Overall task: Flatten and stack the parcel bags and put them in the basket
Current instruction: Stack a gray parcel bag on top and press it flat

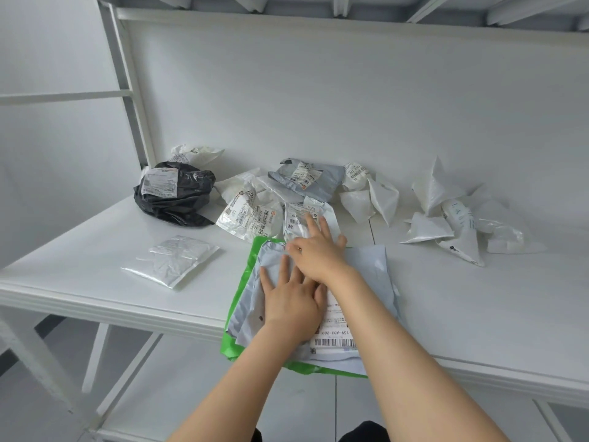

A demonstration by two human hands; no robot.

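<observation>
A flat stack of parcel bags lies at the table's front edge: a green bag (245, 282) at the bottom, grey-blue bags (366, 260) on it, with a barcode label (334, 341) showing. My left hand (291, 298) presses flat on the stack with spread fingers. Above it, my right hand (317, 250) lies flat with straight fingers reaching onto a crumpled white labelled bag (302, 218) at the stack's far edge. Behind lies a heap of crumpled grey and white bags (306, 180). No basket is in view.
A black bag (175, 193) with a label sits at the back left, a white bag (194, 154) behind it. A flattened silvery bag (172, 260) lies left of the stack. Crumpled white bags (446, 218) lie at the right. The white table (478, 314) stands against a white wall.
</observation>
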